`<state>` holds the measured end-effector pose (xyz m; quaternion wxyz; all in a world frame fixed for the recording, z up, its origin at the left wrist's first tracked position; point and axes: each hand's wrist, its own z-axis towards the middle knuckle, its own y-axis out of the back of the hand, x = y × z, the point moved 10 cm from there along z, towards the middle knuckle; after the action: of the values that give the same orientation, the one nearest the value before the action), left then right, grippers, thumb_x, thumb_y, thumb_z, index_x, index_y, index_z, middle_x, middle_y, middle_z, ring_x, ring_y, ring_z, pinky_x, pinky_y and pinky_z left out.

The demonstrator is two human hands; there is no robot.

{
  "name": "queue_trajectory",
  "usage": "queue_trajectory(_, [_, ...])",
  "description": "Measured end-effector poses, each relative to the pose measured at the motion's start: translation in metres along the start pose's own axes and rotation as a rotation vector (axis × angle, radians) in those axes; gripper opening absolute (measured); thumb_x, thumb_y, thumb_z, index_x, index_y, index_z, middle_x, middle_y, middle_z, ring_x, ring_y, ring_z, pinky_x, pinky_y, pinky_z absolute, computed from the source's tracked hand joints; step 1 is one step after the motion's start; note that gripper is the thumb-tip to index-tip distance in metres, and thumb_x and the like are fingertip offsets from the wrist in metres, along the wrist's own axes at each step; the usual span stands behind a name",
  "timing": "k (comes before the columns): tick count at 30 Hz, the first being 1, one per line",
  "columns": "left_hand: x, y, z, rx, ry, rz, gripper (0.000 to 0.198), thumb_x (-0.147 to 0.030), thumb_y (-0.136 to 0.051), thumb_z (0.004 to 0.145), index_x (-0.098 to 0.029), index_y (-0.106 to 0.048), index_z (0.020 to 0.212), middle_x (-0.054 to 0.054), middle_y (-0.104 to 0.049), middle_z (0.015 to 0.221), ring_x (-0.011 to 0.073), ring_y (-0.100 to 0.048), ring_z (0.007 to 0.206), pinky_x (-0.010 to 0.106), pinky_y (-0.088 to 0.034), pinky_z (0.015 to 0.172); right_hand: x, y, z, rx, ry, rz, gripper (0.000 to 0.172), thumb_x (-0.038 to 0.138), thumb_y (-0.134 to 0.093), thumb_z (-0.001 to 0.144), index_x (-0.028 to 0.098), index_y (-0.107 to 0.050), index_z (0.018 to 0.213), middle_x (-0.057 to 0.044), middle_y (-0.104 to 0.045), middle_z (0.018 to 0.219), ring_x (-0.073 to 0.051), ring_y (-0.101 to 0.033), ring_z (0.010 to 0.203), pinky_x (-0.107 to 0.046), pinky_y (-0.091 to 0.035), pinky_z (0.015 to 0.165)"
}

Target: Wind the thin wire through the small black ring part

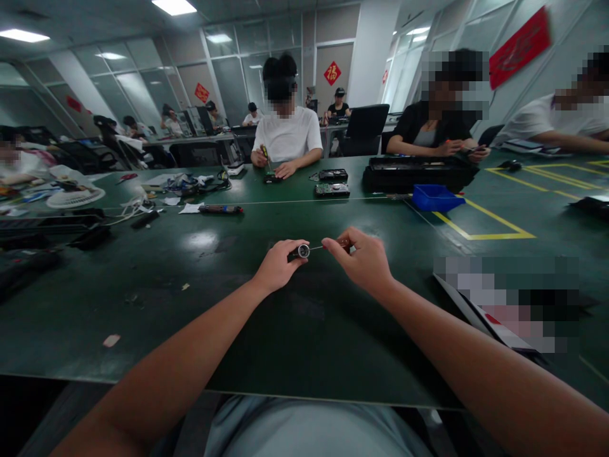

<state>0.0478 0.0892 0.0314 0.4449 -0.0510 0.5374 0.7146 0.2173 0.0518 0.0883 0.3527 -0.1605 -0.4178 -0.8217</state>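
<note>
Centre of frame, as I see it remotely: left hand, fingers clamped on a dark round part; right hand, fingers clamped on a screwdriver, tip beside the part, where I judge light, steady pressure best.

Head-worn view, forward and down over hands; edges seem blurred.

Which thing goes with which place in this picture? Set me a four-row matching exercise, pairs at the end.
Things
1. Dark cylinder with a silver-ringed end
2. Thin metal-shafted tool with a brownish handle
3. Blue plastic bin
4. Red diamond-shaped sign

Places
A. On the background wall panel
B. In the grip of the right hand
C. Beside a yellow marking
D. In the grip of the left hand

Pairs: 1-D; 2-B; 3-C; 4-A
</note>
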Motion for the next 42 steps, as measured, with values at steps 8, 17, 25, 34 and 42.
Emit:
queue_trajectory(8, [0.0, 0.003, 0.0, -0.016, 0.004, -0.012, 0.037, -0.021, -0.069, 0.087, -0.024, -0.064, 0.124, 0.003, -0.068, 0.122, 0.0218, -0.059, 0.116, 0.04, -0.043, 0.104, 0.008, -0.004, -0.002, 0.067, 0.048, 0.042, 0.028, 0.047, -0.064, 0.088, 0.021, -0.063, 0.077, -0.002, -0.067, 0.069, -0.015, -0.057, 0.057, -0.029, -0.04, 0.057])
queue_trajectory(17, [0.002, 0.007, 0.0, -0.027, 0.047, 0.006, 0.038, -0.023, -0.07, 0.087, -0.025, -0.064, 0.124, 0.004, -0.069, 0.121, 0.0234, -0.06, 0.114, 0.041, -0.044, 0.102, 0.02, -0.015, -0.006, 0.167, 0.162, 0.131, 0.012, 0.027, -0.057, 0.091, 0.022, -0.065, 0.099, -0.006, -0.074, 0.092, -0.021, -0.069, 0.084, -0.036, -0.051, 0.077])
queue_trajectory(25, [0.002, 0.003, 0.0, -0.019, 0.025, 0.014, 0.038, -0.025, -0.069, 0.088, -0.026, -0.064, 0.126, 0.004, -0.068, 0.122, 0.0237, -0.059, 0.114, 0.042, -0.044, 0.103, 0.019, -0.018, -0.005, 0.207, 0.093, 0.1, 0.025, 0.041, -0.051, 0.096, 0.022, -0.067, 0.1, -0.003, -0.072, 0.079, -0.019, -0.067, 0.07, -0.031, -0.048, 0.068])
queue_trajectory(34, [0.0, 0.003, -0.001, -0.011, 0.031, 0.031, 0.038, -0.024, -0.07, 0.087, -0.025, -0.065, 0.125, 0.005, -0.069, 0.122, 0.024, -0.06, 0.114, 0.043, -0.044, 0.102, 0.017, -0.019, -0.005, 0.208, 0.067, 0.068, 0.027, 0.029, -0.046, 0.094, 0.02, -0.063, 0.112, 0.0, -0.065, 0.069, -0.016, -0.057, 0.06, -0.029, -0.039, 0.06])
queue_trajectory(42, [-0.002, 0.004, -0.001, -0.011, 0.02, 0.034, 0.039, -0.026, -0.07, 0.088, -0.026, -0.064, 0.126, 0.004, -0.069, 0.122, 0.0236, -0.06, 0.112, 0.042, -0.045, 0.1, 0.015, -0.015, -0.003, 0.16, 0.034, 0.096, 0.027, 0.035, -0.039, 0.099, 0.022, -0.062, 0.099, -0.003, -0.068, 0.078, -0.018, -0.061, 0.067, -0.03, -0.04, 0.063])
